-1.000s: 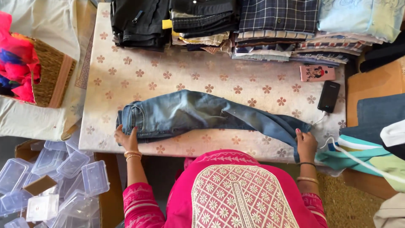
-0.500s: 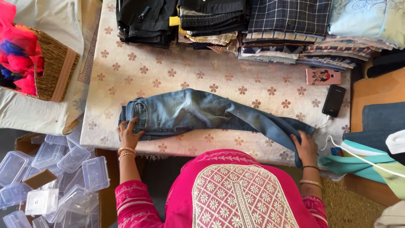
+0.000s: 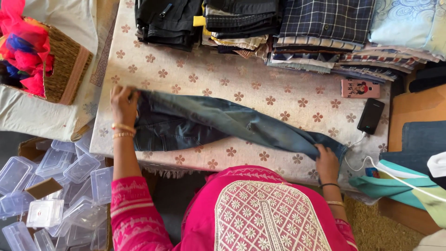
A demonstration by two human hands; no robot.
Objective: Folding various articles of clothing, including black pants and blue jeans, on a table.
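A: Left hand [image 3: 123, 103] fingers curled over the waistband of the blue jeans [image 3: 218, 125], clamped on the denim at the left. Right hand [image 3: 326, 161] fingers together, pinching the leg hems at the near right.

B: Laid across the flowered table [image 3: 288, 100], legs doubled one on the other lengthwise. No cross fold yet; hems well apart from the waist.

A: Near edge just under the right hand. Black phone [image 3: 370, 116] and cable close by the hems.

B: Bare cloth beyond the jeans; folded clothes stacks [image 3: 325, 28] along the far edge.
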